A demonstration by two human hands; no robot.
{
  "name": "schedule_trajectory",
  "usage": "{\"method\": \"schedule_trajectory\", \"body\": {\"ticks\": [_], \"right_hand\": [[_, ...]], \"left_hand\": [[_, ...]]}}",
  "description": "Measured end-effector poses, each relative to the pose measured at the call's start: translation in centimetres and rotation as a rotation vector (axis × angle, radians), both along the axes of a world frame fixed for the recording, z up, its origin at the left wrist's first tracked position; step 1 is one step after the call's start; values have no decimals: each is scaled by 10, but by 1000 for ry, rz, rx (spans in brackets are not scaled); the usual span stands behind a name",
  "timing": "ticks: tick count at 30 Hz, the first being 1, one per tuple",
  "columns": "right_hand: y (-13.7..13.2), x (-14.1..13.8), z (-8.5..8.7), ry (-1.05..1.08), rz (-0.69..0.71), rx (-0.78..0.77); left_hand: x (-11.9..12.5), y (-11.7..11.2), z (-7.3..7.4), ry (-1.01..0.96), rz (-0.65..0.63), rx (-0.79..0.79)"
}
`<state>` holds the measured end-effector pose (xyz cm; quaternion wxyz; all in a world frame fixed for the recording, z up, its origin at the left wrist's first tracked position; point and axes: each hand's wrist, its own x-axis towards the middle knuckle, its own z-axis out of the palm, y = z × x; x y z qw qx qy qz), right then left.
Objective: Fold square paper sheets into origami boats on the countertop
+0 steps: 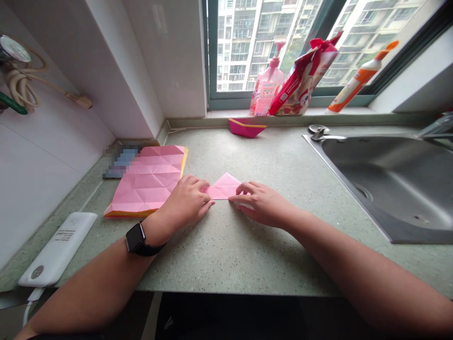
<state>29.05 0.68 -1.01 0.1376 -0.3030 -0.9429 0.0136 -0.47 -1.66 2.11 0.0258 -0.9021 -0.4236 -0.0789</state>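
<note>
A folded piece of pink paper (223, 188) lies on the speckled counter, its peak pointing toward the window. My left hand (191, 196) grips its left end, thumb near the lower edge and fingers over the top. At the right end my right hand (256, 200) pinches the paper between thumb and fingers. The ends of the paper are hidden under my fingers. Just left of my left hand, a stack of creased pink and yellow paper (152, 174) lies flat. Farther back, a folded magenta paper boat (247, 128) stands near the window ledge.
A steel sink (354, 189) is set into the counter at right. A pink pump bottle (266, 89), a red-and-white bag (304, 80) and an orange-and-white bottle (357, 82) stand on the sill. A white power bank (60, 248) with a cable lies at left.
</note>
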Motion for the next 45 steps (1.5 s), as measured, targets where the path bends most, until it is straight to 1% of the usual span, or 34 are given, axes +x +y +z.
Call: {"method": "schedule_trajectory", "body": {"ticks": [4,8,11,14,17,20,22,24,28,31,34,38,42,45], "right_hand": [[0,0,2,-17,-3,-10],[0,-1,4,-29,-11,-24],[0,-1,4,-26,-7,-27],[1,0,3,-28,1,-17],[2,1,3,-35,4,-10],[2,1,3,-39,7,-11],[2,1,3,-35,8,-15],[2,1,3,-30,8,-20],[1,2,4,-30,7,-35],[2,4,6,-24,5,-49],[5,7,9,-10,8,-68],[9,11,12,-8,-9,-83],[10,12,11,-6,-16,-80],[11,12,7,-8,-38,-61]], "left_hand": [[-9,1,8,84,-4,6],[-13,-3,15,161,36,-35],[-13,-6,17,187,69,-56],[-13,-5,18,199,89,-40],[-13,-1,19,189,104,-6],[-14,1,21,129,177,51],[-14,2,19,64,233,84],[-13,2,15,27,251,80],[-9,4,4,60,244,-4],[-7,5,-1,58,229,-52],[-7,6,-3,-6,188,-70],[-5,3,-5,-106,99,-79],[-1,2,-5,-91,35,-145],[1,2,-4,-96,1,-173]]}}
